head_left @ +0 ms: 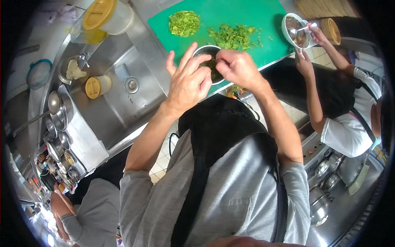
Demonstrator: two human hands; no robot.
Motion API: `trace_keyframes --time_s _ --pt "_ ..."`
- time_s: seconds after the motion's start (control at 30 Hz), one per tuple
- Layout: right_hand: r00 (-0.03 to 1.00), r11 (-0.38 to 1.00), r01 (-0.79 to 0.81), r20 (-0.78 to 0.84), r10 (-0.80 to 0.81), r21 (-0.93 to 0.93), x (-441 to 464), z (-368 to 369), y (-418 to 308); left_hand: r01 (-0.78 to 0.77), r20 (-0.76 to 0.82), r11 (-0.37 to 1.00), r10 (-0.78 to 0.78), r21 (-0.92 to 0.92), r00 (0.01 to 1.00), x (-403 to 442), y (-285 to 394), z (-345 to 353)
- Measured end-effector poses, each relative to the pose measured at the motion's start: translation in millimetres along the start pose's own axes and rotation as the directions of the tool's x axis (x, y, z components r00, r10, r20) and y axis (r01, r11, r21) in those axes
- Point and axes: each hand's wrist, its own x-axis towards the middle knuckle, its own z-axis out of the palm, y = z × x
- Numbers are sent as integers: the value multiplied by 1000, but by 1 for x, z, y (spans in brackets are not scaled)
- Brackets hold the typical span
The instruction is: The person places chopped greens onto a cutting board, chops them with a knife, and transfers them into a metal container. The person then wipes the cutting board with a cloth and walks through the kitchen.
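Note:
Both my hands are over a white-rimmed bowl [216, 80] with dark contents, at the near edge of a green cutting board [164, 20]. My left hand [188, 84] is at the bowl's left side, its upper fingers spread and its thumb and index finger close together. My right hand [240, 70] is curled at the bowl's right side, fingertips pressed together above the contents. What either hand pinches is too small to make out. Beyond the bowl lie a pile of chopped green leaves [234, 37] and a second pile [184, 23] to its left.
A steel sink [131, 57] with a yellow-lidded container [98, 87] is on the left. Another yellow-lidded container [119, 18] stands above it. At the right a co-worker holds a white bowl [294, 31] and a spoon. Another person is at lower left, near metal bowls [59, 117].

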Motion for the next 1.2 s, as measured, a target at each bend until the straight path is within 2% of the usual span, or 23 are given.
trace_keyframes --time_s 0.1,0.17,0.23,0.3,0.37,0.47,0.53,0.57,0.63,0.7,0.77,0.83,0.9,0.93,0.97,1.0,1.03,1.1,1.17,1.2 --pt "998 1000 -14 68 14 -2 2 -7 -6 55 26 998 -55 4 998 -4 1 4" --pt "997 1000 26 72 -25 -16 2 -7 -8 96 35 990 -100 104 994 -6 -6 12" --pt "986 987 139 102 -130 -86 0 -7 -6 127 28 988 -130 92 991 -7 -13 11" --pt "975 978 185 143 -170 -100 0 -7 -2 252 -28 960 -257 -122 966 -7 -20 9" --pt "961 967 229 187 -205 -116 1 -7 -3 244 -53 963 -251 -116 967 -6 -23 6" --pt "963 974 180 229 -146 -135 4 -11 -8 255 17 959 -255 -122 967 -3 -22 1" --pt "973 974 152 198 -118 -168 2 -12 -8 320 -63 912 -346 -256 936 -4 -26 0" --pt "973 974 152 199 -118 -167 3 -13 -10 320 -64 912 -346 -256 936 -6 -28 -2" --pt "959 963 47 283 31 -266 3 -16 -17 207 -162 957 -242 -202 957 -13 -33 -9" --pt "955 954 77 296 13 -291 3 -13 -18 165 -118 975 -184 -151 976 -19 -24 -17" --pt "951 944 108 309 -6 -313 2 -8 -20 249 10 929 -256 -276 967 -23 -12 -21" --pt "982 973 121 168 -88 -194 -1 -6 -20 297 65 919 -290 -258 955 -37 -23 -1" --pt "987 981 103 138 -80 -167 -11 -16 -17 374 158 824 -339 -426 927 -40 -37 13" --pt "995 995 58 83 -51 -81 -18 -24 -15 443 218 774 -386 -452 896 -40 -37 12" --pt "999 1000 22 34 -23 12 -25 -31 -14 440 222 772 -380 -458 898 -39 -34 11" --pt "988 982 -135 91 124 131 -35 -39 -9 368 140 822 -342 -435 929 -37 -31 10" --pt "989 983 -135 85 125 127 -46 -41 1 294 60 867 -296 -403 953 -34 -27 8" --pt "943 818 -295 12 333 494 -76 -35 27 281 86 858 -271 -429 959 -29 -15 6" --pt "898 592 -398 167 406 701 -98 -36 32 258 159 853 -207 -455 965 -20 -2 12" --pt "889 509 -401 189 417 762 -107 -34 32 213 163 855 -153 -474 975 -14 6 17"
